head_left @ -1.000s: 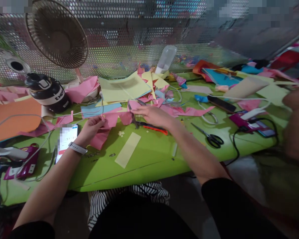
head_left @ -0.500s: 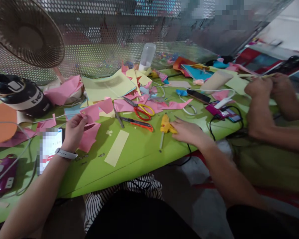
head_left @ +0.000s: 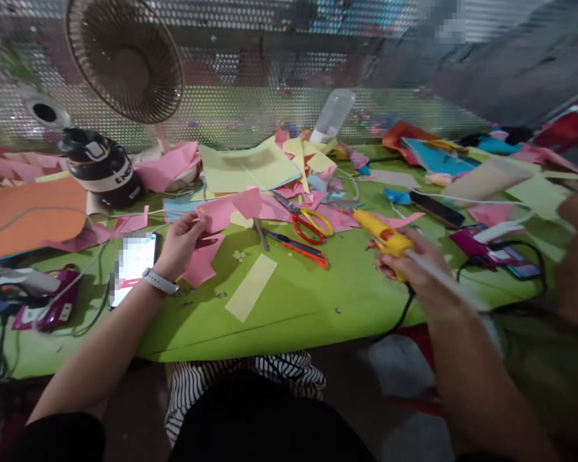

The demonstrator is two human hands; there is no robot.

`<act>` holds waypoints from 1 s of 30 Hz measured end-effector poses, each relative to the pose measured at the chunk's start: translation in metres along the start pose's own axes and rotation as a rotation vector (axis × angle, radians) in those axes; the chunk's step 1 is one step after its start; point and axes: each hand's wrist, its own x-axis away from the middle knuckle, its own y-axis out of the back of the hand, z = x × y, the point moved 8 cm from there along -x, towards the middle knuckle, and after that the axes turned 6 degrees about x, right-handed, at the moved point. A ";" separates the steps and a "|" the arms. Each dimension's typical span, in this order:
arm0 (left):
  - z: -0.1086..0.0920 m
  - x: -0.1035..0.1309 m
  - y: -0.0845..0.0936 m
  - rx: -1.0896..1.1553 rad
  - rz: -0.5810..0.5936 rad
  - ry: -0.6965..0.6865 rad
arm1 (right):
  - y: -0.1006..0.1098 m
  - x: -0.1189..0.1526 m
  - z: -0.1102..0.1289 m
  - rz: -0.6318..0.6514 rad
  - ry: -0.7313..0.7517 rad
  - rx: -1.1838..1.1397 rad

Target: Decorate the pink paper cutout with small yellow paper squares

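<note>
Pink paper (head_left: 216,215), eleven o'clock from the pale strip (head_left: 252,287), its edge pinched in the left hand (head_left: 182,240), thumb to fingers; yellow glue gun (head_left: 384,235), nozzle (head_left: 358,213) towards ten o'clock, gripped by the right hand (head_left: 417,276), fingers curled; paper best steadied, nozzle clear of skin; scissors (head_left: 295,208) between.

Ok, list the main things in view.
Round caged fan: 1, brown, back left
Stout bottle: 1, mostly black, left
Long table: 1, green, across view
Metal scissors: 1, red and yellow handles, centre
Slim cutter: 1, black and orange, beside scissors
Rectangular paper strip: 1, pale yellow, front centre
Held creased paper: 1, pink, centre left
Pistol-shaped glue gun: 1, yellow, right of scissors
Left hand: 1, pinching creased paper
Right hand: 1, gripping glue gun
</note>
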 end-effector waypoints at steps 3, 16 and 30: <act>0.001 0.004 -0.009 0.049 0.082 0.014 | -0.053 -0.003 0.028 0.203 -0.055 -0.294; 0.005 0.014 -0.024 0.077 0.248 0.066 | -0.180 -0.006 0.128 0.482 0.368 -0.166; 0.003 0.019 -0.033 0.050 0.268 0.061 | -0.178 -0.006 0.127 0.401 0.395 -0.122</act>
